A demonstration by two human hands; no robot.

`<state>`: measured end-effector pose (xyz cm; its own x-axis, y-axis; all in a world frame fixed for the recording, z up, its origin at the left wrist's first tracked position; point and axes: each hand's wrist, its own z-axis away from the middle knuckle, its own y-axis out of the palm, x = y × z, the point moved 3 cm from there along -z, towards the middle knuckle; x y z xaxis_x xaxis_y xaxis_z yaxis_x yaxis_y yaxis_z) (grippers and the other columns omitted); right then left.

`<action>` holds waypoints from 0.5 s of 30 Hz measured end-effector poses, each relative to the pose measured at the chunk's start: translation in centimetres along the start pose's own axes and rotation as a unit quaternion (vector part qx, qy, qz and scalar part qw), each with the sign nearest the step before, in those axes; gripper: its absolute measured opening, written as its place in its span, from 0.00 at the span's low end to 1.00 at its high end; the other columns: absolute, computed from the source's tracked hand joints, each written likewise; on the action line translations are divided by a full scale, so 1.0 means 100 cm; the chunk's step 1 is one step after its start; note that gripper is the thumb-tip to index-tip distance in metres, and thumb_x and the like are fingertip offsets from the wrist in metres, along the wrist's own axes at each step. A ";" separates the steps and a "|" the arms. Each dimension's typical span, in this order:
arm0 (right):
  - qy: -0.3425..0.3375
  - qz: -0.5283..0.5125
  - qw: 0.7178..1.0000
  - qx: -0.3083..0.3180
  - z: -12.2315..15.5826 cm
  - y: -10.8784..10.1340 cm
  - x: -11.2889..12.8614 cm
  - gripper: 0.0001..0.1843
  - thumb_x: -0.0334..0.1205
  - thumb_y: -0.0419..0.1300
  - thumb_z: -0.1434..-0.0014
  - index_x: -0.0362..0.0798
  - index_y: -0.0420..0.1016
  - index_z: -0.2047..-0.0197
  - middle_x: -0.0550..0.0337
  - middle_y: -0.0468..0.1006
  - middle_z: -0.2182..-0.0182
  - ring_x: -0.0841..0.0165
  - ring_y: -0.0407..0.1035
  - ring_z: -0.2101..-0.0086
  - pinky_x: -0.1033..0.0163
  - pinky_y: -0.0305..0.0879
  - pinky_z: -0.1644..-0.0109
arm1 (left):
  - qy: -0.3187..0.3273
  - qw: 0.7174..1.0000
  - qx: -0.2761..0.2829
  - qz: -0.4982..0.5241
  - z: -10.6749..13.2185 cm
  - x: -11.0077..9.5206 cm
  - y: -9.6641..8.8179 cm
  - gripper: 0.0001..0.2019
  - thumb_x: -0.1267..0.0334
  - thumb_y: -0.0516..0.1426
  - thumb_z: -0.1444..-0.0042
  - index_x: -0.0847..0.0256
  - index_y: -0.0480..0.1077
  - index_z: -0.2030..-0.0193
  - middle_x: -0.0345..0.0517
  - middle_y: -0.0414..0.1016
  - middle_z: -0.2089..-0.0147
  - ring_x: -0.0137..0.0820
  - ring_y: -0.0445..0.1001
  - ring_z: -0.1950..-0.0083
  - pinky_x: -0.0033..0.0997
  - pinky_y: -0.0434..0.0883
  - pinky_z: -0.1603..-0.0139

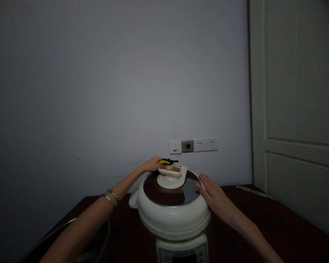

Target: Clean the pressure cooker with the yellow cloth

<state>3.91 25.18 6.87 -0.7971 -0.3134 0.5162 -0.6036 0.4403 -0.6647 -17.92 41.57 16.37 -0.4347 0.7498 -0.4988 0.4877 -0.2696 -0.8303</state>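
Cooker (172, 220) is standing on dark table (265, 213); left hand (152, 164) is pinching yellow-black tool (164, 162) behind cooker's lid handle (170, 170); right hand (213, 190) is resting flat on cooker's right rim, thumb parted

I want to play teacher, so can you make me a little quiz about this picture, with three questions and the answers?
1. Pick one: what is the left grip holding?
a) a spoon
b) a yellow-and-black tool
c) a cup

2. True or false: the right grip rests on the control panel of the electric pressure cooker.

3. Fill in: the bracelets are worn on the same arm as the ____ grip.

Key:
1. b
2. False; it rests on the right side of the lid.
3. left
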 end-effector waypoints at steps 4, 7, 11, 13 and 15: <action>0.000 0.002 1.000 -0.004 0.000 0.001 -0.001 0.43 0.64 0.39 0.40 0.38 0.60 0.37 0.43 0.56 0.37 0.56 0.48 0.37 0.45 0.43 0.34 | 0.001 0.999 0.033 0.042 0.009 0.005 0.005 0.16 0.65 0.55 0.49 0.66 0.74 0.54 0.48 0.79 0.56 0.35 0.74 0.56 0.33 0.69 0.54; -0.007 0.005 1.000 -0.008 0.001 0.000 -0.001 0.42 0.63 0.39 0.40 0.36 0.60 0.38 0.42 0.56 0.37 0.55 0.49 0.37 0.45 0.44 0.34 | 0.007 0.999 0.017 0.026 0.020 0.004 0.003 0.18 0.69 0.53 0.49 0.65 0.73 0.52 0.50 0.78 0.53 0.35 0.74 0.55 0.35 0.68 0.52; -0.019 0.018 0.999 -0.024 0.002 -0.001 0.000 0.40 0.61 0.40 0.39 0.36 0.61 0.38 0.43 0.57 0.38 0.56 0.51 0.38 0.45 0.45 0.34 | 0.025 1.000 0.007 0.002 0.034 -0.004 -0.001 0.20 0.72 0.52 0.49 0.63 0.71 0.48 0.49 0.77 0.51 0.35 0.74 0.53 0.37 0.67 0.49; -0.022 0.019 0.999 -0.031 0.002 -0.001 0.000 0.39 0.61 0.41 0.38 0.38 0.62 0.38 0.44 0.59 0.38 0.56 0.52 0.38 0.44 0.47 0.34 | 0.042 0.999 0.018 0.006 0.042 -0.010 -0.002 0.20 0.69 0.52 0.47 0.62 0.70 0.46 0.48 0.76 0.50 0.35 0.74 0.52 0.37 0.67 0.48; -0.023 0.019 0.999 -0.031 0.002 -0.002 0.001 0.39 0.61 0.41 0.39 0.38 0.63 0.39 0.43 0.59 0.39 0.55 0.52 0.38 0.44 0.47 0.35 | 0.062 0.998 0.021 0.009 0.051 -0.016 -0.003 0.20 0.66 0.52 0.44 0.59 0.68 0.44 0.47 0.75 0.48 0.35 0.73 0.50 0.37 0.66 0.47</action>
<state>3.96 24.88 6.92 -0.8203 -0.3324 0.4655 -0.5716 0.5041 -0.6474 -21.22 37.38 16.17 -0.3269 0.8130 -0.4818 0.4608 -0.3080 -0.8323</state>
